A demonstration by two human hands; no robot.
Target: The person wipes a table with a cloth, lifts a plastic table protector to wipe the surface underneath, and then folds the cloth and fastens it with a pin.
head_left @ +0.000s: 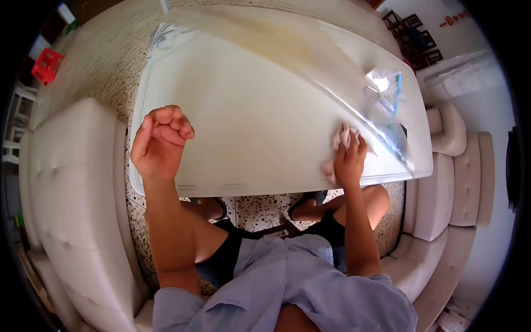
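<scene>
My left hand [161, 144] is raised above the table's left side, palm turned up, with its fingers loosely curled and the thumb apart from them. Nothing lies in the palm. Under my right hand [350, 163] is a crumpled pinkish-white cloth [345, 134], pressed against the tabletop near its front right. Part of the cloth shows beyond the fingers, and another bit sticks out beside the wrist. The white table [238, 122] has rounded corners and a grey line pattern along its edges.
A clear plastic sheet [321, 77] is folded diagonally over the table's far right half. Crumpled clear plastic with a blue strip [397, 91] rests on it. Cream sofas [72, 182] stand on both sides. A red stool [47, 66] is at the far left.
</scene>
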